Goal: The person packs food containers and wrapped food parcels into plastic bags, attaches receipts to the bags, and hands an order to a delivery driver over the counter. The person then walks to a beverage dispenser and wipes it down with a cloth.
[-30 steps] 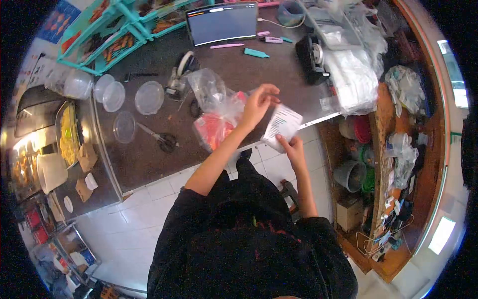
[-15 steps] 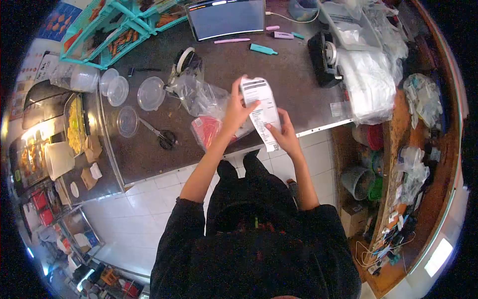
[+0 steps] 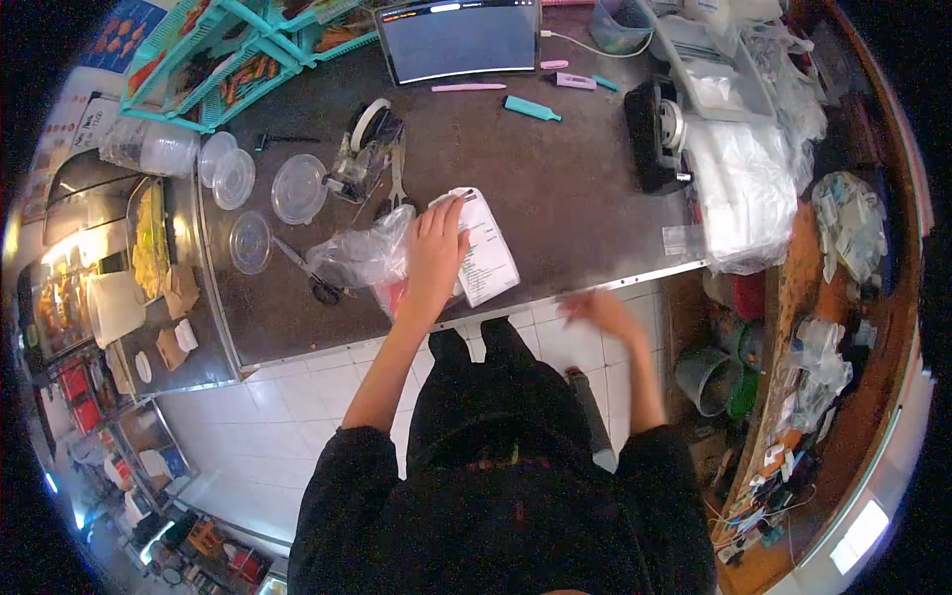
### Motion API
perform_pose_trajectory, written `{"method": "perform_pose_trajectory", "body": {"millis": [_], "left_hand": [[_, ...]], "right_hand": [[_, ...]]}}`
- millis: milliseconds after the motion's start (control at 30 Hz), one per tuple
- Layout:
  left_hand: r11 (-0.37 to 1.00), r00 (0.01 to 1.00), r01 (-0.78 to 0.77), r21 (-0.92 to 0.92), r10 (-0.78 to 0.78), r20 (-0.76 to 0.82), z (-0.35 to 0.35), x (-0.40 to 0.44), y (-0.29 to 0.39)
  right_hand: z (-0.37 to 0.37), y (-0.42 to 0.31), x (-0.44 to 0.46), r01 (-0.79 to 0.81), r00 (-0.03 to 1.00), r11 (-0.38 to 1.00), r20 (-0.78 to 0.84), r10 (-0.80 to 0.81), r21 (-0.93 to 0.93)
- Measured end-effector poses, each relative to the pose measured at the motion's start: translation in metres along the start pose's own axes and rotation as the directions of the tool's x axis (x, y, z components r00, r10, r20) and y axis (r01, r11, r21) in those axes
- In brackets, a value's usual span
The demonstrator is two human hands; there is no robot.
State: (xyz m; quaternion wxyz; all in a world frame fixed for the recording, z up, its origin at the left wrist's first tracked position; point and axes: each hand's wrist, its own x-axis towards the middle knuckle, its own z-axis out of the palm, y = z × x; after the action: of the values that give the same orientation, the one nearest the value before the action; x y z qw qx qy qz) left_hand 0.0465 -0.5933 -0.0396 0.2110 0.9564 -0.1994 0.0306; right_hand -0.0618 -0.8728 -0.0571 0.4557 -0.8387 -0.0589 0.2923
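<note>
Left hand (image 3: 434,243), fingers extended rather than clenched, lies over the plastic bag (image 3: 359,254) and receipt (image 3: 488,260), likely steadying both near the counter's (image 3: 575,188) edge; the right hand's (image 3: 607,313) blurred grip is unclear.

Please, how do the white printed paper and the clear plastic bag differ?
The white printed paper is opaque; the clear plastic bag is see-through. The paper looks fairly flat and straight-edged, while the bag is crumpled and irregular. Both are close to the left hand.
</note>
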Motion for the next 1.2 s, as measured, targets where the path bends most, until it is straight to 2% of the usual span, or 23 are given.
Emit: {"method": "perform_pose_trajectory", "body": {"millis": [33, 67, 100, 167, 200, 233, 333, 433, 467, 533, 600, 633, 700, 733, 800, 900, 1000, 1033, 1067, 1100, 1133, 1167, 1200], "left_hand": [[1.000, 1.000, 0.005, -0.002, -0.005, 0.003, -0.003, -0.001, 0.002], [1.000, 1.000, 0.011, -0.005, -0.011, 0.004, -0.008, -0.001, 0.007], [1.000, 1.000, 0.015, -0.008, -0.015, 0.005, -0.013, 0.000, 0.011], [0.999, 0.998, 0.047, 0.008, -0.047, 0.030, -0.019, 0.002, 0.016], [0.998, 0.997, 0.061, 0.016, -0.062, 0.044, -0.022, 0.002, 0.019], [0.997, 0.997, 0.073, -0.013, -0.073, 0.040, -0.024, 0.001, 0.022], [0.989, 0.992, 0.125, -0.080, -0.122, 0.037, -0.028, -0.004, 0.028], [0.984, 0.986, 0.157, -0.086, -0.150, 0.075, -0.029, -0.007, 0.029], [0.987, 0.987, 0.142, -0.077, -0.135, 0.086, -0.030, -0.007, 0.026], [0.991, 0.988, 0.117, -0.067, -0.109, 0.110, -0.028, -0.008, 0.026], [0.993, 0.987, 0.112, -0.041, -0.106, 0.119, -0.030, -0.008, 0.025], [0.990, 0.982, 0.131, -0.043, -0.124, 0.144, -0.033, -0.007, 0.026], [0.988, 0.978, 0.151, -0.043, -0.143, 0.152, -0.042, -0.007, 0.035], [0.986, 0.976, 0.159, -0.041, -0.151, 0.158, -0.044, -0.007, 0.037], [0.991, 0.982, 0.131, -0.009, -0.128, 0.141, -0.043, -0.012, 0.036], [0.995, 0.987, 0.102, -0.021, -0.098, 0.125, -0.040, -0.015, 0.034], [0.996, 0.983, 0.082, -0.043, -0.074, 0.167, -0.038, -0.024, 0.028], [0.995, 0.981, 0.084, -0.045, -0.075, 0.180, -0.039, -0.023, 0.028], [0.995, 0.978, 0.094, -0.043, -0.085, 0.189, -0.040, -0.022, 0.027], [0.994, 0.983, 0.093, -0.052, -0.083, 0.166, -0.047, -0.023, 0.032], [0.994, 0.985, 0.085, -0.064, -0.075, 0.153, -0.047, -0.025, 0.030], [0.994, 0.988, 0.073, -0.081, -0.062, 0.139, -0.046, -0.025, 0.029], [0.993, 0.992, 0.059, -0.101, -0.047, 0.121, -0.045, -0.025, 0.028]], "right_hand": [[-0.038, -0.001, 0.001, -0.011, 0.972, 0.981, -0.227, 0.055, 0.194], [-0.073, 0.026, 0.014, 0.067, 0.862, 0.998, -0.504, -0.046, 0.023], [-0.114, 0.003, 0.020, -0.113, 0.687, 0.991, -0.726, 0.022, -0.077], [-0.173, 0.012, 0.040, -0.028, 0.393, 0.997, -0.918, -0.049, -0.066], [-0.196, 0.026, 0.048, -0.135, 0.392, 0.972, -0.912, -0.124, -0.190], [-0.218, 0.058, 0.062, -0.255, 0.470, 0.954, -0.882, -0.020, -0.158], [-0.238, 0.051, 0.077, -0.407, 0.619, 0.902, -0.681, 0.391, 0.147], [-0.232, 0.038, 0.066, -0.299, 0.713, 0.858, -0.500, 0.492, 0.418], [-0.219, 0.013, 0.063, -0.172, 0.716, 0.889, -0.566, 0.408, 0.423], [-0.222, 0.043, 0.068, -0.009, 0.682, 0.922, -0.672, 0.289, 0.387], [-0.208, 0.016, 0.045, -0.058, 0.573, 0.991, -0.809, 0.130, 0.118], [-0.191, 0.009, 0.033, -0.123, 0.471, 0.963, -0.840, 0.269, 0.239], [-0.155, 0.022, 0.024, -0.101, 0.364, 0.975, -0.904, 0.223, 0.200], [-0.143, 0.039, 0.026, -0.075, 0.369, 0.985, -0.913, 0.175, 0.159], [-0.129, 0.057, 0.033, -0.178, 0.273, 0.983, -0.957, 0.100, 0.052], [-0.125, 0.047, 0.042, -0.365, 0.173, 0.914, -0.978, -0.121, -0.177], [-0.124, 0.081, 0.044, -0.582, 0.162, 0.813, -0.979, 0.123, 0.006], [-0.116, 0.072, 0.040, -0.531, 0.208, 0.846, -0.975, 0.079, -0.045], [-0.108, 0.023, 0.039, -0.419, 0.325, 0.906, -0.921, 0.214, 0.062], [-0.091, 0.006, 0.048, -0.254, 0.447, 0.965, -0.893, 0.057, -0.066], [-0.074, -0.018, 0.062, -0.097, 0.568, 0.992, -0.823, -0.007, -0.076], [-0.056, -0.048, 0.074, 0.056, 0.664, 0.996, -0.743, -0.087, -0.066], [-0.043, -0.083, 0.086, 0.202, 0.769, 0.979, -0.626, -0.132, 0.042]]}}
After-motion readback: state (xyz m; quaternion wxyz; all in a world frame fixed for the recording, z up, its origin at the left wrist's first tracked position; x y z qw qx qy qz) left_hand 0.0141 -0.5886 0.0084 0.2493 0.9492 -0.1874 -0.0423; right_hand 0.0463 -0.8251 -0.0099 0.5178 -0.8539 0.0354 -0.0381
